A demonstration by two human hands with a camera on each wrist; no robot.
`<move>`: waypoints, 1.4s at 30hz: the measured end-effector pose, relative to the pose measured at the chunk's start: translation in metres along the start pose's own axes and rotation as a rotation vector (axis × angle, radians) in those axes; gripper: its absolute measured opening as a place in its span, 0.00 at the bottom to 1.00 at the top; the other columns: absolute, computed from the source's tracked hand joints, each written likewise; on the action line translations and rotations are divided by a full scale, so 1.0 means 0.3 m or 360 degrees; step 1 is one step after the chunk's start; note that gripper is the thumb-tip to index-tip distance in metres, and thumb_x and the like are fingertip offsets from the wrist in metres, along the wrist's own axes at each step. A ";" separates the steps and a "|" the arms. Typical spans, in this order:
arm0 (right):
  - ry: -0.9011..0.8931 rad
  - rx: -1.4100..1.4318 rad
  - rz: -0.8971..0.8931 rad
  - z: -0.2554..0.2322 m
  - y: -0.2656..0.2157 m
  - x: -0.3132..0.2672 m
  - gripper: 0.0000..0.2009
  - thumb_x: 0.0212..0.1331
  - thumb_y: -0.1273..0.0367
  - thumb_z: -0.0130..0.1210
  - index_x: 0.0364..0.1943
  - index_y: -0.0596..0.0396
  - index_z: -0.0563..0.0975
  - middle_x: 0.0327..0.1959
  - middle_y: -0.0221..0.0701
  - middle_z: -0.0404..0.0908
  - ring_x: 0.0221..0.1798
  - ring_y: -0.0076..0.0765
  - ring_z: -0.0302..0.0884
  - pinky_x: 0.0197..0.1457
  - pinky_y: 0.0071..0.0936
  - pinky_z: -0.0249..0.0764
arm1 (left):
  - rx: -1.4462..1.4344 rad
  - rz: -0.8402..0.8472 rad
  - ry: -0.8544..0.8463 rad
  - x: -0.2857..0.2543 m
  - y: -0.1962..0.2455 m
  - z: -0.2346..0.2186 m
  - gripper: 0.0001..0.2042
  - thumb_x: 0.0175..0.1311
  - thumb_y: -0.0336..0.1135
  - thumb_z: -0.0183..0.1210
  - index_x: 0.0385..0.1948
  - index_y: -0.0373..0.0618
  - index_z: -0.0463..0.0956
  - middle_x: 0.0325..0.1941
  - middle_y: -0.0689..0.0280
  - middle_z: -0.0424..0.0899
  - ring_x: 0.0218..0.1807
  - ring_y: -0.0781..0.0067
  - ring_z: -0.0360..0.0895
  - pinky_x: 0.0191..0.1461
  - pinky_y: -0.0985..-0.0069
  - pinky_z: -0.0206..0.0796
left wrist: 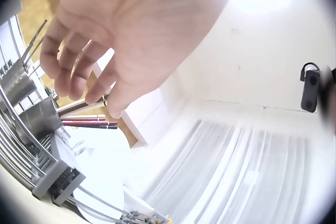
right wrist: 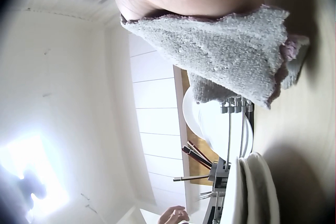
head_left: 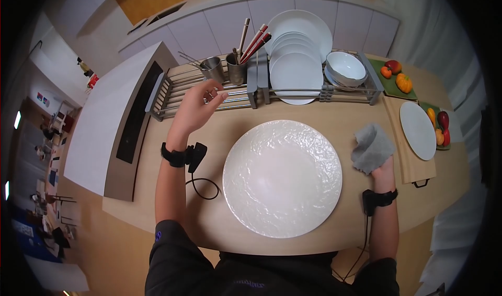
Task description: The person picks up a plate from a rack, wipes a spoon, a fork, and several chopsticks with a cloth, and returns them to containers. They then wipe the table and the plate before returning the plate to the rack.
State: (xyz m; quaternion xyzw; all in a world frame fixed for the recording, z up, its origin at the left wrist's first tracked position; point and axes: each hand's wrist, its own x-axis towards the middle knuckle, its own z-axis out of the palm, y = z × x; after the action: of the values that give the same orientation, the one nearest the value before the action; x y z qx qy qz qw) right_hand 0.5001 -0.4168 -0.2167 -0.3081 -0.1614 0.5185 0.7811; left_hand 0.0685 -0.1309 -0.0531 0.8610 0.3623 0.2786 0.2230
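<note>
My left hand [head_left: 197, 108] is raised in front of the dish rack, its fingers loosely bent and nothing between them. It hovers near a metal cup [head_left: 237, 70] of chopsticks [head_left: 255, 44] and a second, tilted metal cup [head_left: 213, 69]. A grey cloth [head_left: 372, 148] is in my right hand [head_left: 385, 171], to the right of the big white plate; the cloth hides most of the fingers. This large round plate [head_left: 282, 178] with a rippled, glossy rim lies in front of me. From the right wrist, stacked white rims [right wrist: 260, 190] show near the cloth.
Behind the big plate, the metal rack [head_left: 246, 100] holds upright white plates [head_left: 296, 71] and white bowls [head_left: 346, 68]. At right, an oval white plate [head_left: 418, 131] lies on a wooden board [head_left: 401, 155], beside green trays [head_left: 392, 86] of vegetables. A white box-like unit [head_left: 112, 123] stands left.
</note>
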 end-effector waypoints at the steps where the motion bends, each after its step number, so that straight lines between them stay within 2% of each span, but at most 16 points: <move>1: 0.0029 0.0008 -0.0001 0.017 -0.002 -0.005 0.16 0.74 0.60 0.51 0.56 0.56 0.77 0.51 0.36 0.85 0.53 0.41 0.83 0.57 0.40 0.80 | 0.0047 0.0014 -0.0014 0.013 -0.010 -0.004 0.14 0.68 0.40 0.66 0.45 0.38 0.81 0.30 0.65 0.80 0.32 0.76 0.78 0.37 0.74 0.71; 5: -0.0021 0.0061 0.0017 0.030 -0.011 -0.011 0.16 0.74 0.60 0.51 0.55 0.56 0.78 0.51 0.35 0.85 0.52 0.41 0.83 0.57 0.40 0.80 | 0.0046 0.0004 0.0064 0.039 -0.054 -0.018 0.13 0.68 0.38 0.65 0.45 0.37 0.81 0.30 0.64 0.80 0.32 0.73 0.78 0.38 0.72 0.72; 8: -0.0160 0.0060 0.0002 -0.005 -0.013 -0.006 0.17 0.75 0.59 0.49 0.57 0.55 0.77 0.55 0.36 0.83 0.57 0.44 0.81 0.63 0.43 0.78 | -0.0001 -0.0046 0.0045 0.032 -0.047 -0.024 0.13 0.68 0.37 0.65 0.45 0.36 0.80 0.31 0.63 0.81 0.33 0.72 0.79 0.39 0.71 0.72; 11: 0.0077 0.0030 0.0005 0.040 -0.010 -0.021 0.15 0.74 0.61 0.51 0.54 0.55 0.78 0.50 0.35 0.85 0.51 0.41 0.83 0.56 0.40 0.80 | 0.0011 0.0023 0.0014 0.009 -0.028 -0.016 0.12 0.69 0.37 0.65 0.45 0.37 0.81 0.32 0.64 0.81 0.35 0.74 0.79 0.41 0.72 0.73; 13: -0.0010 0.0047 0.0023 0.035 -0.011 -0.018 0.15 0.75 0.61 0.51 0.55 0.55 0.78 0.51 0.35 0.84 0.53 0.41 0.82 0.58 0.40 0.79 | 0.0007 0.0082 -0.0024 -0.032 0.017 0.001 0.12 0.70 0.37 0.64 0.47 0.38 0.81 0.33 0.67 0.80 0.38 0.76 0.79 0.42 0.73 0.72; 17: 0.0097 0.0188 -0.0028 0.024 -0.012 -0.019 0.16 0.76 0.60 0.49 0.58 0.55 0.77 0.56 0.35 0.82 0.59 0.41 0.80 0.64 0.40 0.77 | -0.0202 0.0070 -0.0541 -0.152 0.182 0.041 0.15 0.70 0.38 0.64 0.52 0.40 0.79 0.44 0.63 0.83 0.48 0.69 0.81 0.49 0.71 0.73; 20: 0.0106 0.0132 -0.0062 0.050 -0.021 -0.030 0.18 0.77 0.60 0.48 0.62 0.54 0.74 0.61 0.35 0.79 0.64 0.41 0.77 0.68 0.41 0.74 | 0.0015 0.0430 -0.0870 -0.211 0.170 0.089 0.19 0.70 0.39 0.64 0.57 0.40 0.77 0.56 0.57 0.79 0.57 0.60 0.78 0.54 0.67 0.73; 23: -0.0081 -0.0149 -0.0197 0.080 -0.032 -0.050 0.20 0.77 0.59 0.47 0.66 0.55 0.72 0.64 0.35 0.78 0.66 0.42 0.75 0.71 0.42 0.72 | 0.0130 0.0341 -0.0766 -0.274 0.122 0.120 0.25 0.69 0.40 0.64 0.64 0.40 0.71 0.64 0.51 0.73 0.61 0.51 0.74 0.59 0.64 0.72; 25: 0.0010 -0.0542 -0.0352 0.189 -0.028 -0.092 0.22 0.77 0.59 0.46 0.68 0.55 0.70 0.67 0.36 0.76 0.68 0.43 0.73 0.73 0.43 0.70 | 0.0081 0.0187 -0.0611 -0.341 0.060 0.150 0.29 0.69 0.41 0.65 0.68 0.40 0.67 0.65 0.49 0.71 0.62 0.51 0.73 0.61 0.64 0.71; 27: -0.0085 -0.0477 -0.0368 0.232 -0.020 -0.122 0.23 0.78 0.58 0.45 0.70 0.55 0.68 0.69 0.37 0.73 0.71 0.45 0.70 0.74 0.46 0.67 | -0.0055 -0.0033 -0.0575 -0.383 0.030 0.164 0.32 0.69 0.42 0.65 0.70 0.39 0.63 0.66 0.48 0.70 0.63 0.51 0.73 0.62 0.63 0.71; 29: -0.0334 0.0054 -0.0218 0.207 -0.005 -0.154 0.25 0.78 0.57 0.44 0.72 0.55 0.65 0.72 0.39 0.69 0.73 0.48 0.67 0.76 0.51 0.64 | -0.0286 -0.0328 -0.0659 -0.419 0.024 0.153 0.33 0.69 0.42 0.65 0.71 0.39 0.60 0.66 0.47 0.70 0.64 0.53 0.72 0.63 0.62 0.70; 32: -0.0193 0.0142 -0.0115 0.216 -0.057 -0.238 0.26 0.78 0.57 0.42 0.73 0.54 0.64 0.75 0.41 0.66 0.75 0.52 0.64 0.77 0.57 0.61 | -0.0449 -0.0335 -0.0470 -0.466 -0.028 0.194 0.34 0.69 0.44 0.64 0.69 0.35 0.60 0.63 0.43 0.70 0.61 0.48 0.74 0.66 0.63 0.67; 35: -0.0147 0.0106 -0.0149 0.260 -0.116 -0.383 0.26 0.78 0.57 0.41 0.73 0.57 0.65 0.74 0.44 0.67 0.76 0.56 0.62 0.79 0.55 0.58 | -0.0588 -0.0479 -0.0503 -0.482 -0.058 0.216 0.32 0.70 0.42 0.63 0.69 0.35 0.60 0.60 0.45 0.73 0.58 0.54 0.76 0.63 0.65 0.70; 37: -0.0283 0.0047 -0.0272 0.187 -0.169 -0.441 0.26 0.78 0.57 0.41 0.72 0.58 0.65 0.75 0.44 0.66 0.76 0.56 0.62 0.80 0.57 0.55 | -0.0912 -0.0511 -0.0522 -0.488 -0.059 0.209 0.30 0.71 0.40 0.63 0.68 0.36 0.61 0.58 0.48 0.74 0.56 0.59 0.77 0.60 0.67 0.71; 39: -0.0152 0.0005 -0.0393 0.154 -0.216 -0.505 0.26 0.78 0.57 0.42 0.71 0.58 0.66 0.75 0.44 0.67 0.75 0.57 0.63 0.80 0.58 0.56 | -0.1125 -0.0558 -0.0531 -0.494 -0.066 0.203 0.27 0.72 0.38 0.62 0.67 0.39 0.62 0.56 0.53 0.76 0.52 0.68 0.78 0.55 0.71 0.73; 42: 0.0404 -0.0024 -0.0568 0.196 -0.230 -0.565 0.25 0.77 0.58 0.44 0.70 0.59 0.68 0.74 0.43 0.68 0.75 0.56 0.64 0.78 0.58 0.58 | -0.1229 -0.0629 -0.0486 -0.526 -0.116 0.197 0.24 0.72 0.36 0.63 0.65 0.41 0.65 0.53 0.56 0.77 0.51 0.72 0.77 0.52 0.74 0.72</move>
State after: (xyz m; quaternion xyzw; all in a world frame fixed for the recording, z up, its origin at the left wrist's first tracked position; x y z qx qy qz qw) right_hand 0.4460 -0.5713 -0.1160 -0.3433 -0.1177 0.3280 0.8722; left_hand -0.0027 -0.2377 -0.1678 0.6604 0.3521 0.2152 0.6273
